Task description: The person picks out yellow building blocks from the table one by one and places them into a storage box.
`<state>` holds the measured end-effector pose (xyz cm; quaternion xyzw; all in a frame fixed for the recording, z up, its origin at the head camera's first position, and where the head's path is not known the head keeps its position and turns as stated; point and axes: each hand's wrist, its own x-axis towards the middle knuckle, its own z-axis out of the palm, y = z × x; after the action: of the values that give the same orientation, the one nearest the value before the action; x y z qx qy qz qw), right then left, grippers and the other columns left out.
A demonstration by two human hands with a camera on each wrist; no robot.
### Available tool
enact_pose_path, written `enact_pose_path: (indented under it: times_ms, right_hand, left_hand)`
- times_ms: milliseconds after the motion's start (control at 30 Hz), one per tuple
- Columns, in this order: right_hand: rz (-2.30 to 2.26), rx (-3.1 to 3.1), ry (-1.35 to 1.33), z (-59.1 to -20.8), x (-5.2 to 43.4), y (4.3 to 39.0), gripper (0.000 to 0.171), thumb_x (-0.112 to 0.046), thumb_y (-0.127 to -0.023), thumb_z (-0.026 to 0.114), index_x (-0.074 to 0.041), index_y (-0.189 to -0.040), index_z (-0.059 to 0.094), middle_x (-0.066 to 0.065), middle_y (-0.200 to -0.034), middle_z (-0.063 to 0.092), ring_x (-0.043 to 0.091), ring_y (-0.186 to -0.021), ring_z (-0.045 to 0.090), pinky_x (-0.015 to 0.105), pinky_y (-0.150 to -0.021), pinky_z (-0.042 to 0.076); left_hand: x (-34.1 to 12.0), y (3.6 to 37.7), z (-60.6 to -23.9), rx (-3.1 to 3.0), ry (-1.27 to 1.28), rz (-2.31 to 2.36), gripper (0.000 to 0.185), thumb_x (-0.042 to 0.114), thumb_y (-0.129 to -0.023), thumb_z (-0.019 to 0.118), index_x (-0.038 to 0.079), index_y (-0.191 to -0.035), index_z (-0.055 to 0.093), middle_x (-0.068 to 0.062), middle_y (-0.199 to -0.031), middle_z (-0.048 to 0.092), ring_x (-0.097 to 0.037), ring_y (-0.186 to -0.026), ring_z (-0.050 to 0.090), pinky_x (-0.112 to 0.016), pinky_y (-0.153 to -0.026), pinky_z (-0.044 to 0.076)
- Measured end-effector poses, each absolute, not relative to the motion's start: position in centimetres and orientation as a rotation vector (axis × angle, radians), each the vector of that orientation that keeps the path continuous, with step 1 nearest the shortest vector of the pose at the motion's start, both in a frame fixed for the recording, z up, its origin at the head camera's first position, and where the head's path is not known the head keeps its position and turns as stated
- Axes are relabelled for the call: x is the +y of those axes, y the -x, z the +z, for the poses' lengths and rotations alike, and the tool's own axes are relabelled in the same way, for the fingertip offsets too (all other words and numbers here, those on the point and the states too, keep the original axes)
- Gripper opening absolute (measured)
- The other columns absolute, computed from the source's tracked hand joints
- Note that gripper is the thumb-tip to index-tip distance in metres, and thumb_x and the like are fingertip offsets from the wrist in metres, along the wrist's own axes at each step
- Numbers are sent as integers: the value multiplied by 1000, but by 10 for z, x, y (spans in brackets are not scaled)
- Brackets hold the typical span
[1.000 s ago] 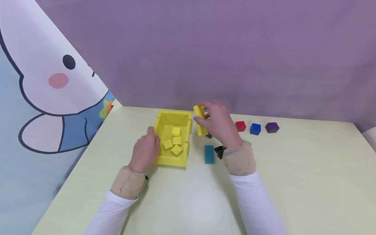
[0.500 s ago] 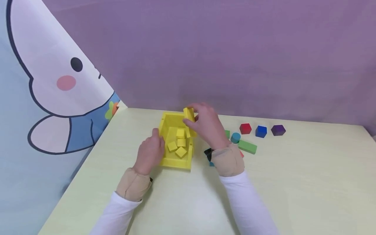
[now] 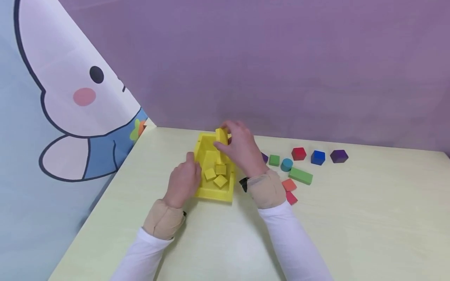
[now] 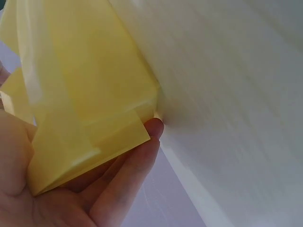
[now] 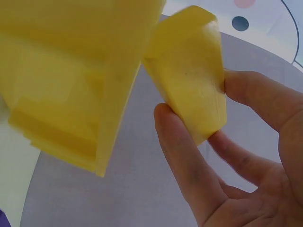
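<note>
A yellow bin (image 3: 214,195) stands on the table with several small yellow blocks (image 3: 220,181) on its floor. My left hand (image 3: 183,179) grips its left side; in the left wrist view the fingers (image 4: 135,175) curl round the bin's rim and wall (image 4: 94,75). Over the far right part of the bin, my right hand (image 3: 242,148) pinches a long yellow block (image 3: 221,136), held tilted upright. The right wrist view shows that yellow block (image 5: 194,75) between thumb and fingers, beside the bin's outer wall (image 5: 123,85).
Right of the bin lie a red block (image 3: 299,153), a blue block (image 3: 318,157), a purple block (image 3: 339,156), a teal cylinder (image 3: 286,164), a green bar (image 3: 300,176), a small green block (image 3: 274,160) and an orange piece (image 3: 289,184). A purple backdrop (image 3: 281,70) rises behind the table.
My right hand has moved left with the long yellow block, from beside the bin to over it. My left hand keeps its grip on the bin. The view has shifted slightly.
</note>
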<state>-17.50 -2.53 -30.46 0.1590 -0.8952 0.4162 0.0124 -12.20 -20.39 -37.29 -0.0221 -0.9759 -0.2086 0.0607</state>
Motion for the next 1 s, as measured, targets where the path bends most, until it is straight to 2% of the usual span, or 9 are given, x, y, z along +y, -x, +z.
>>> enact_pose_path:
  times_ms: [200, 467, 1000]
  right_hand:
    - [1295, -2814, -514, -310, -34, 180, 38, -23, -89, 75, -9, -119, 58, 10, -120, 53, 22, -92, 61, 30, -76, 56]
    - [1279, -2815, -505, -317, -42, 186, 38, -25, -88, 76, -10, -117, 56, 8, -114, 50, 22, -91, 58, 31, -79, 56]
    - [1241, -2759, -611, -342, -50, 194, 38, -28, -89, 74, -6, -112, 52, 9, -108, 49, 22, -84, 57, 31, -73, 53]
  left_hand:
    - [-203, 122, -374, -2934, 94, -624, 27, 13, -102, 44, -7, -120, 43, -11, -61, 51, -25, -49, 49, -37, -45, 40]
    - [-204, 121, -374, -2898, 104, -612, 20, 13, -102, 43, -4, -113, 45, -10, -59, 51, -26, -48, 50, -38, -44, 40]
    - [-204, 122, -373, -2897, 106, -595, 20, 11, -101, 45, -5, -112, 45, -12, -60, 52, -28, -49, 52, -40, -44, 42]
